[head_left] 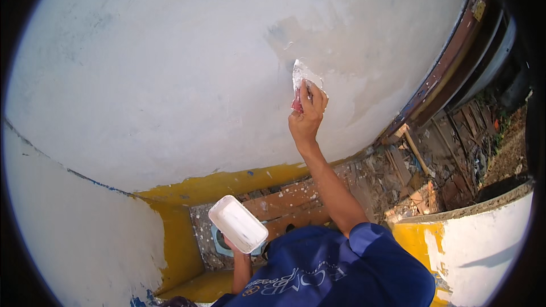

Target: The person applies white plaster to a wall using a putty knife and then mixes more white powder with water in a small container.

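Observation:
With its arm stretched up, my right hand [307, 111] grips a putty knife [307, 73] with a reddish handle. White paste coats the blade, which is at the pale wall [170, 79], beside a damp-looking grey-beige patch [324, 40]. Lower down, my left hand [232, 245] supports a white rectangular plastic tub [239, 224] from below and the side. White smears line the inside of the tub. Most of the left hand's fingers are hidden behind the tub.
Yellow paint [227, 183] runs along the wall's foot and into the left corner. Paint-spattered planks [290, 202] lie below. At right are wood scraps and rubble [421, 165], a brown-edged opening [443, 62] and a low white-and-yellow wall [478, 239].

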Demonstrator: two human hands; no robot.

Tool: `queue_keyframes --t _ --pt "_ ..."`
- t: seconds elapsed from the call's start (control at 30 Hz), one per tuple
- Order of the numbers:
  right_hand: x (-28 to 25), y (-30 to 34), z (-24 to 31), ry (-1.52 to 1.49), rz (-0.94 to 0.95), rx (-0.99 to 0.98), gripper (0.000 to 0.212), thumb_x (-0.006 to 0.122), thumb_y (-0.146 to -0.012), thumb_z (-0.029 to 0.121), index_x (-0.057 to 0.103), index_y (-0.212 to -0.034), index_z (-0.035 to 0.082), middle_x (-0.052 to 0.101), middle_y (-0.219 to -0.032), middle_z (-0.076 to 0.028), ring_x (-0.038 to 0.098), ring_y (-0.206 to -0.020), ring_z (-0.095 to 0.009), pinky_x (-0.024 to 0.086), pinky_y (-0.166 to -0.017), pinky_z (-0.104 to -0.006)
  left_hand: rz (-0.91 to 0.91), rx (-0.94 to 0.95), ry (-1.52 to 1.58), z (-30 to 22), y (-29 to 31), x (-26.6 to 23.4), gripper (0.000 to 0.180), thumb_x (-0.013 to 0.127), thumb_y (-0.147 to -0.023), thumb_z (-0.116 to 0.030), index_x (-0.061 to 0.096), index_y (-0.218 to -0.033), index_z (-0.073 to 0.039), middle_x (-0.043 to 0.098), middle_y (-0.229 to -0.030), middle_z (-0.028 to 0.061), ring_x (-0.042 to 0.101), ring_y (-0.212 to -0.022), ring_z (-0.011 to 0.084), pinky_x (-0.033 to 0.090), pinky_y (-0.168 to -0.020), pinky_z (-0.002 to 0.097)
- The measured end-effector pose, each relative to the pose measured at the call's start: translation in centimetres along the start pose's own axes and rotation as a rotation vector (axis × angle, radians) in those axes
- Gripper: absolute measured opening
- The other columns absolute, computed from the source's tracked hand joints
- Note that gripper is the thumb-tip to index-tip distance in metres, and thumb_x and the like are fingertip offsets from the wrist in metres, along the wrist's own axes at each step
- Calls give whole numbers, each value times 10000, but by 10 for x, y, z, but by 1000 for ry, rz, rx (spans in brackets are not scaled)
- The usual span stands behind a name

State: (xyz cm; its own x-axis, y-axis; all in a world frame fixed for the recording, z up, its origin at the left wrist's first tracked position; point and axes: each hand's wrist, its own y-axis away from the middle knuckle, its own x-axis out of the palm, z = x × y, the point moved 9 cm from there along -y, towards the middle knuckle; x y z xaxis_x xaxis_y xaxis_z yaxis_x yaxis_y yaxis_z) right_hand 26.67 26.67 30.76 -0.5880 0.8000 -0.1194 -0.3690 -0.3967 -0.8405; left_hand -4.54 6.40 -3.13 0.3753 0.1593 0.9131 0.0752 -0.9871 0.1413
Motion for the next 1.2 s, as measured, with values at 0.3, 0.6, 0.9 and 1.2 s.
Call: queue_keyframes --t 0.3,0.6,0.9,1.2 --pt "-2 20 26 -135 105 35 681 535 -629 -204 623 -1270 8 549 -1225 -150 487 -1069 -334 472 -891 -410 19 64 5 -6 16 -7 675 410 -962 -554 374 -1480 -122 524 -1414 119 586 -1202 363 498 -995 560" --pt "41 47 20 6 121 43 713 593 -617 -170 578 -1309 5 466 -1329 -156 415 -1191 -374 392 -991 -460 -29 71 -49 -11 10 -8 637 376 -986 -517 385 -1469 -103 542 -1389 134 597 -1182 364 494 -1001 556" --pt "-25 -26 -10 -90 -135 147 668 506 -684 -215 598 -1306 9 557 -1217 -152 509 -1047 -317 487 -811 -351 31 36 -7 -10 9 2 655 408 -973 -530 386 -1475 -110 525 -1414 133 577 -1211 380 485 -1001 573" --pt "48 56 76 -158 417 20 692 592 -619 -185 602 -1281 16 525 -1281 -122 471 -1167 -348 450 -944 -435 -10 47 -15 -7 5 -3 642 418 -970 -517 398 -1466 -110 531 -1406 129 587 -1200 370 498 -995 557"
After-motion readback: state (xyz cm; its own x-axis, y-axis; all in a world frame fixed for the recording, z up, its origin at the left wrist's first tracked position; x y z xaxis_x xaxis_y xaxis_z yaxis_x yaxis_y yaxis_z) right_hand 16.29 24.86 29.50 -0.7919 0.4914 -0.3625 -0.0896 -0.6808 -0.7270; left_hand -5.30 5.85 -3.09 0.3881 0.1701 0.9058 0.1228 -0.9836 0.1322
